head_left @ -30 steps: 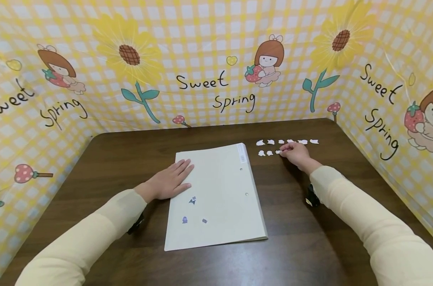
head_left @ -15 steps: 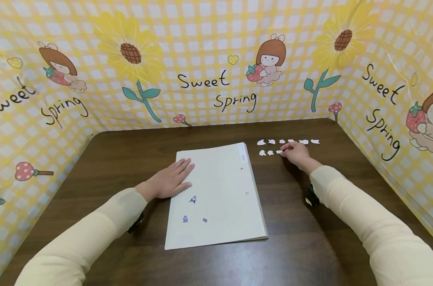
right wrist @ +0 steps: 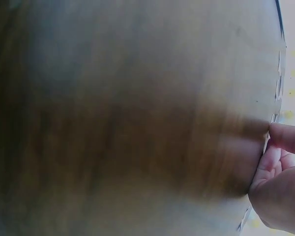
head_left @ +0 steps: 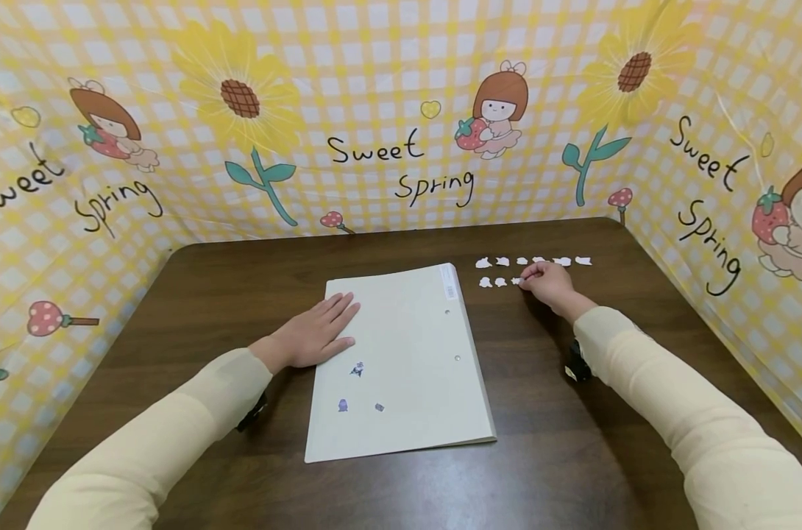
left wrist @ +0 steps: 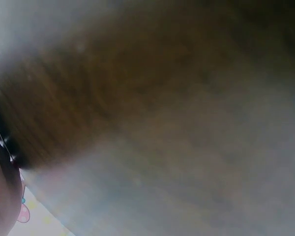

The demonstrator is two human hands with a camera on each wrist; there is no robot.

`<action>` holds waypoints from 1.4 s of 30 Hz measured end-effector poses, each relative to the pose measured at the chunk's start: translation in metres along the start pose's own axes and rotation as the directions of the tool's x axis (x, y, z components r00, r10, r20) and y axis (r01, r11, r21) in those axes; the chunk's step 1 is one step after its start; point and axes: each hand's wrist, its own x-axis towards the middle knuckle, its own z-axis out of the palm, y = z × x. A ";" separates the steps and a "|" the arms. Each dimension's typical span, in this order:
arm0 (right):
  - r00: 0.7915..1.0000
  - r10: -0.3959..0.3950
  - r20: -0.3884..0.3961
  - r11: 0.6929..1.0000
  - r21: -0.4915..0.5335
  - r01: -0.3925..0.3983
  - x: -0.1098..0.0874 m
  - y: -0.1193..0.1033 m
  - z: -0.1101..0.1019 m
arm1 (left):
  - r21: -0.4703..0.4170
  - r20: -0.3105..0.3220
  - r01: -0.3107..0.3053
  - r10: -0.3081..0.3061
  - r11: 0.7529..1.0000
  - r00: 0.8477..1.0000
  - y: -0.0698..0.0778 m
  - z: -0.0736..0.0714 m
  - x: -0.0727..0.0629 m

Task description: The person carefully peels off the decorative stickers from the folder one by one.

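Observation:
A cream file folder (head_left: 407, 353) lies on the dark wooden table, with a label at its upper right edge. My left hand (head_left: 315, 331) rests flat on the folder's left side, fingers spread. Small purple stickers show on the folder's lower left: a dark-blue-and-purple one (head_left: 357, 369), a rounded one (head_left: 343, 405) and a squarish one (head_left: 380, 407). My right hand (head_left: 549, 285), also seen low in the right wrist view (right wrist: 280, 182), is right of the folder with fingers curled. Its thumb and fingertips pinch the edge of a small white sticker (head_left: 516, 281), partly hidden by them.
Several white cut-out stickers (head_left: 502, 261) lie in a back row beyond my right hand, some partly covered by it. Two more white stickers (head_left: 485, 282) lie left of the pinched one. A patterned yellow check cloth (head_left: 374, 110) surrounds the table (head_left: 242, 265).
Both hands, the folder and the stickers keep their places. Only the head view shifts very slightly.

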 end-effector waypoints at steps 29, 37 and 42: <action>0.975 -0.051 0.215 0.963 0.269 -0.009 -0.027 -0.047 0.019 | 0.003 0.032 0.012 -0.012 1.000 0.999 -0.003 0.001 0.001; 0.951 -0.134 0.279 0.962 0.268 0.058 -0.051 -0.074 0.050 | 0.011 0.032 0.011 -0.011 1.000 0.999 -0.004 0.001 0.001; 0.921 -0.204 0.332 0.957 0.265 0.116 -0.065 -0.088 0.071 | 0.006 0.028 0.007 -0.007 1.000 1.000 -0.004 0.001 0.001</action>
